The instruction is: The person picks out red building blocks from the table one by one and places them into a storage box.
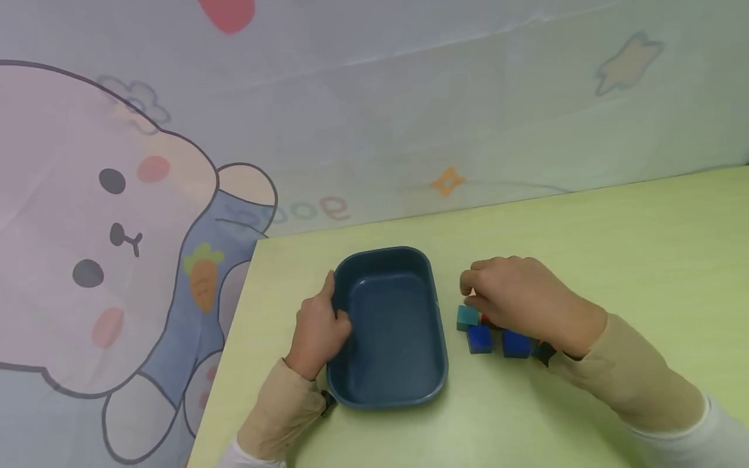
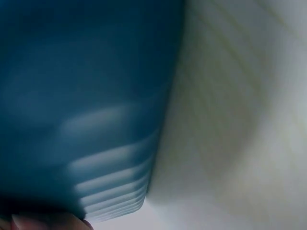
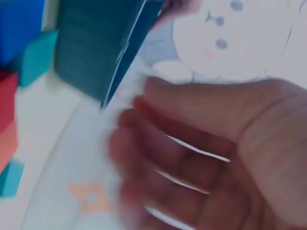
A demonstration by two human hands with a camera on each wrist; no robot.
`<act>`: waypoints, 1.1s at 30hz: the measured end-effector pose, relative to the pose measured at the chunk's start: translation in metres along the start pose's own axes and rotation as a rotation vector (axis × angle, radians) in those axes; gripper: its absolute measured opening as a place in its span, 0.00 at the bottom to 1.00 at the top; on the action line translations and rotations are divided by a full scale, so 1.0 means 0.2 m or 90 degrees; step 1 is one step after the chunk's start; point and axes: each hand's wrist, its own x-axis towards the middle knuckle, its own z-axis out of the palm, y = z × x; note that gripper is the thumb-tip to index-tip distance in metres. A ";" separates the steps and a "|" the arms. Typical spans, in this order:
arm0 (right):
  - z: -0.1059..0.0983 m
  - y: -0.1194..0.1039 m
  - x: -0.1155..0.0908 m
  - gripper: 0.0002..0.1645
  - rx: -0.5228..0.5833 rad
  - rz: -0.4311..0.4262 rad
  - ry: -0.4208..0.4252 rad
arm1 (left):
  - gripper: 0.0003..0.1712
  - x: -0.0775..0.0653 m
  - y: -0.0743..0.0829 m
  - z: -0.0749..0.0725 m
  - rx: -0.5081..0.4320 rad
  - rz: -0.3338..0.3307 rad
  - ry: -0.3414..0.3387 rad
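A dark blue rectangular plastic bin point(image 1: 391, 396) stands on the table, its inside bare. My left hand point(image 1: 318, 328) grips its left wall, thumb over the rim and index finger along the outer side. The left wrist view shows the bin's ribbed outer wall point(image 2: 110, 163) up close, with fingertips at the lower left. Above a group of small blocks, my right hand point(image 1: 515, 292) hovers with loosely bent fingers and nothing between them. Below it lie a teal block point(image 1: 467, 317), a blue block point(image 1: 480, 339) and another blue block point(image 1: 516, 344); red ones are partly hidden by the hand.
The pale yellow-green table point(image 1: 643, 260) reaches back to a cloth backdrop point(image 1: 409, 117) printed with a bear and stars. In the right wrist view, a red block point(image 3: 6, 103) and a small teal block point(image 3: 10, 179) lie at the left edge.
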 end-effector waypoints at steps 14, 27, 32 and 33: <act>0.08 0.12 -0.02 0.14 0.003 0.059 -0.184 | 0.41 0.00 0.01 -0.02 0.010 -0.020 -0.010; 0.10 0.10 -0.01 0.15 -0.034 0.039 -0.152 | 0.41 0.01 0.00 -0.02 0.013 -0.011 0.005; 0.07 0.11 -0.02 0.15 -0.037 0.023 -0.133 | 0.41 0.00 0.01 -0.02 0.011 -0.008 -0.009; 0.05 0.11 -0.02 0.14 -0.037 0.021 -0.124 | 0.41 0.01 0.01 -0.02 0.010 -0.003 -0.006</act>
